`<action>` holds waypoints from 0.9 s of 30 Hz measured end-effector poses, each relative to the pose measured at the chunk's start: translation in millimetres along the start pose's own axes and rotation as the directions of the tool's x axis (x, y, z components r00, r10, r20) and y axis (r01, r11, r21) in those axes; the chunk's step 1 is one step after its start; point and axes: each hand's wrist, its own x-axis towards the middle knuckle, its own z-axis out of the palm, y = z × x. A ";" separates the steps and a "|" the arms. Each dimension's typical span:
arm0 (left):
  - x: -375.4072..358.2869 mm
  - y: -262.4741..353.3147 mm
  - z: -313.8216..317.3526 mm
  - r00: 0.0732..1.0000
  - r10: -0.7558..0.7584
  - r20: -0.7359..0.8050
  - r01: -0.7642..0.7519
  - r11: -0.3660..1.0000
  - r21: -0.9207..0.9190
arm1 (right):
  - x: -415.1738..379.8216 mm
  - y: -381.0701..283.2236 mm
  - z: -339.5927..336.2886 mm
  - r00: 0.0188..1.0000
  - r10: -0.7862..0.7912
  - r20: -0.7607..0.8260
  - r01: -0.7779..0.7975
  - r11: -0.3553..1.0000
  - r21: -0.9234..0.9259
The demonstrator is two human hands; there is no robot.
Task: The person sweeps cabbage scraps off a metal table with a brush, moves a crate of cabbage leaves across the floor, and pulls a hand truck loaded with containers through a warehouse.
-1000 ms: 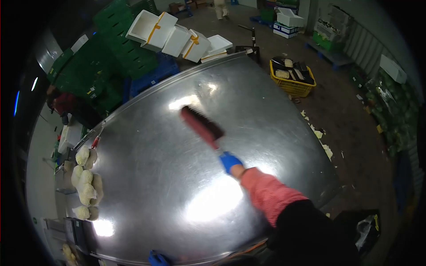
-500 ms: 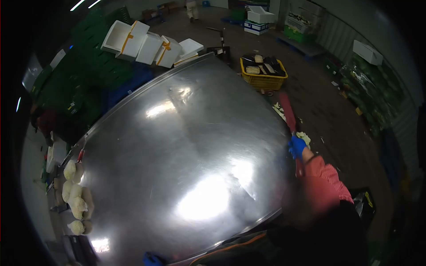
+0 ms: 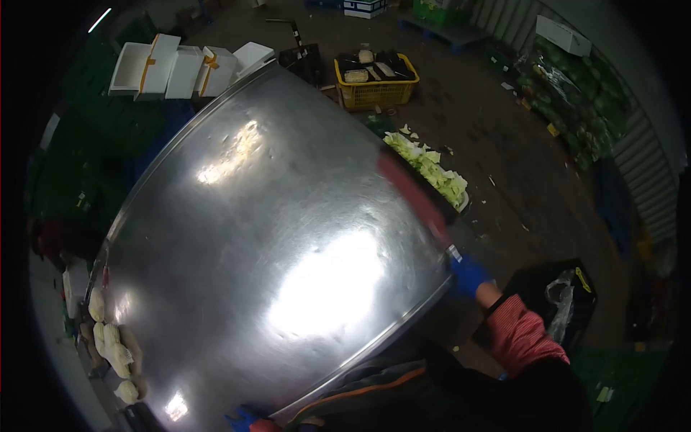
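Note:
My right hand (image 3: 471, 275), in a blue glove, is closed around the handle end of a long red tool (image 3: 414, 194). The tool is smeared by motion and its kind does not show. It lies along the right edge of a shiny metal table (image 3: 237, 237), overlapping the tabletop in this view, with a small white label by my fingers. At the bottom of the view my left hand (image 3: 243, 417), also blue-gloved, rests at the table's near edge with fingers apart. Pale green leaf trimmings (image 3: 432, 169) fill a container just beyond the right edge.
Several pale, net-covered items (image 3: 111, 345) line the table's left side. White foam boxes (image 3: 169, 68) stand past the far edge, near a yellow crate (image 3: 378, 86) of packed goods. A black bin (image 3: 568, 295) with plastic is at right. Another person (image 3: 50, 241) is at far left.
My right hand and the red tool have swung down and left over the table edge, uncovering the leaf trimmings. The view has shifted, and more of my left hand shows.

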 end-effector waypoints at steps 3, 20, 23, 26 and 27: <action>-2.9 -9.7 5.7 0.999 -0.025 -0.025 0.025 0.999 -0.029 | 25.7 14.4 -56.8 0.814 0.435 0.386 -0.579 0.664 0.474; -11.1 8.5 -20.7 0.980 -0.187 0.067 0.197 0.955 -0.224 | -83.8 53.9 -1.1 0.916 0.289 0.278 -0.385 0.827 0.409; -4.8 -23.3 17.1 0.996 -0.094 -0.009 0.088 0.957 -0.277 | -11.8 92.4 -45.6 0.911 0.164 0.379 -0.402 0.565 0.721; -59.8 -4.8 3.9 0.949 0.065 -0.309 -0.252 0.747 -0.615 | -16.9 11.6 -47.1 0.956 0.264 0.128 -0.273 0.639 0.720; -91.1 17.2 -36.5 0.986 0.028 -0.161 -0.128 0.745 -0.654 | -36.5 -21.5 -41.5 0.981 0.174 0.085 -0.182 0.679 0.711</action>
